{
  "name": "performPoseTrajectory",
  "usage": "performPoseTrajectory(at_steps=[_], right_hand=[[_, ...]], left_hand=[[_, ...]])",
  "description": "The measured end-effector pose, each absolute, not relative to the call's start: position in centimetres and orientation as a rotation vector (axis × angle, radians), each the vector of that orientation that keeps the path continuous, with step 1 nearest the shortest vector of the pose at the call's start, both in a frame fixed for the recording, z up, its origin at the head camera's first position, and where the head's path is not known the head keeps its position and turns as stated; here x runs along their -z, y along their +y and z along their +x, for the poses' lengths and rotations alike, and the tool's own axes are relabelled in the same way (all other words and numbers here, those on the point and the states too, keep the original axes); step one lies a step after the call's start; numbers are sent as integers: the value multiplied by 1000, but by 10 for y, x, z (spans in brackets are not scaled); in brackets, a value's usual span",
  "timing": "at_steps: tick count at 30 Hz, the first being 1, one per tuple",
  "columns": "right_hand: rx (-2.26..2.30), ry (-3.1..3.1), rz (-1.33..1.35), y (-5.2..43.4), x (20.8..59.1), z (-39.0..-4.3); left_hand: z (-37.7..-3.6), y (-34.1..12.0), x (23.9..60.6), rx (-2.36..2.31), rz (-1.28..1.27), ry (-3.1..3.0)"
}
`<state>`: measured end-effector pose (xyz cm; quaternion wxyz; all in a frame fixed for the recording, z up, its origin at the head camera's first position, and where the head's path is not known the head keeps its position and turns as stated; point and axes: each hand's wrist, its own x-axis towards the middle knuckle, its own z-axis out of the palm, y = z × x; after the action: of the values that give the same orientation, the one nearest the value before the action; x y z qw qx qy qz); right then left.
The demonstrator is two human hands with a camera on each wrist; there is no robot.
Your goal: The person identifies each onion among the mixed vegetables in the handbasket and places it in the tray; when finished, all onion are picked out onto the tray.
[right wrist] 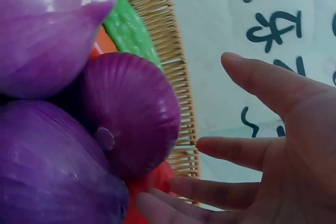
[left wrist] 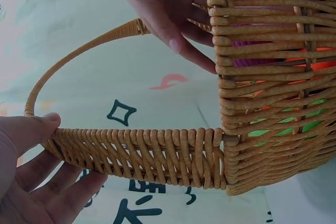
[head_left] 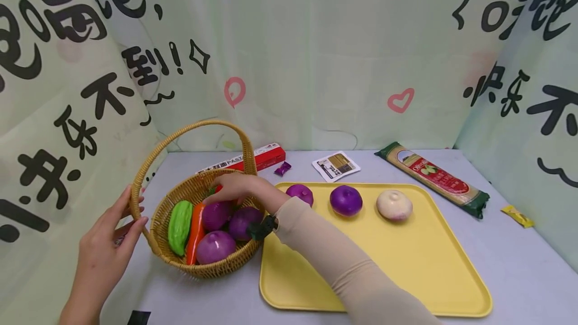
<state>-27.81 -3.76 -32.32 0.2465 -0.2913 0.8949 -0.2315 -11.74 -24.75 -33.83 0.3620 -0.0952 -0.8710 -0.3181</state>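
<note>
1. Wicker basket point(head_left: 212, 271): sits on the bench point(head_left: 519, 280) to my left, close beside the yellow tray point(head_left: 406, 265). I cannot tell whether the edges touch.
2. Contents: three purple onions point(head_left: 217, 249), an orange carrot point(head_left: 194, 234), a green bumpy vegetable point(head_left: 179, 227), and a red item point(right wrist: 152, 184) too hidden to identify.
3. Left grip point(head_left: 110, 237): thumb and fingers pinch the handle point(head_left: 212, 122) low on its left side.
4. Right grip point(head_left: 237, 187): inside the basket near the far rim. Fingers and thumb are spread, with nothing between them; the tips lie over the red item, contact not determinable.
5. Basket handling, my judgement: stiff weave with slight spring, light in itself, heavier for its load. The crown of the handle is the balanced hold; a side hold steadies, but may tip it if lifted.
6. Onion handling, my judgement: firm, glossy, apt to slip and roll. I advise taking each round its widest girth, thumb opposing fingers, never by the tapered tip.
7. Tray: two more onions, a left purple one point(head_left: 299, 193) and a middle purple one point(head_left: 345, 200), plus a white onion point(head_left: 394, 205), rest toward its far edge.
</note>
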Motion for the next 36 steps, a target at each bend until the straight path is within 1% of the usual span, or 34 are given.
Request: performPoseTrajectory(at_steps=[9, 16, 22, 26, 36], right_hand=[[599, 2459, -768, -47, 330, -273], [565, 2462, -845, -50, 335, -270], [432, 2528, -919, -54, 338, -269], [376, 2556, -923, -56, 339, -268], [423, 2547, -908, -54, 337, -268]], left_hand=[[-118, -248, 338, 821, -247, -2242], [-118, -247, 339, 813, -231, -2256], [-118, -247, 339, 802, -221, -2260], [-117, -247, 339, 804, -225, -2256], [-117, -247, 339, 811, -231, -2250]])
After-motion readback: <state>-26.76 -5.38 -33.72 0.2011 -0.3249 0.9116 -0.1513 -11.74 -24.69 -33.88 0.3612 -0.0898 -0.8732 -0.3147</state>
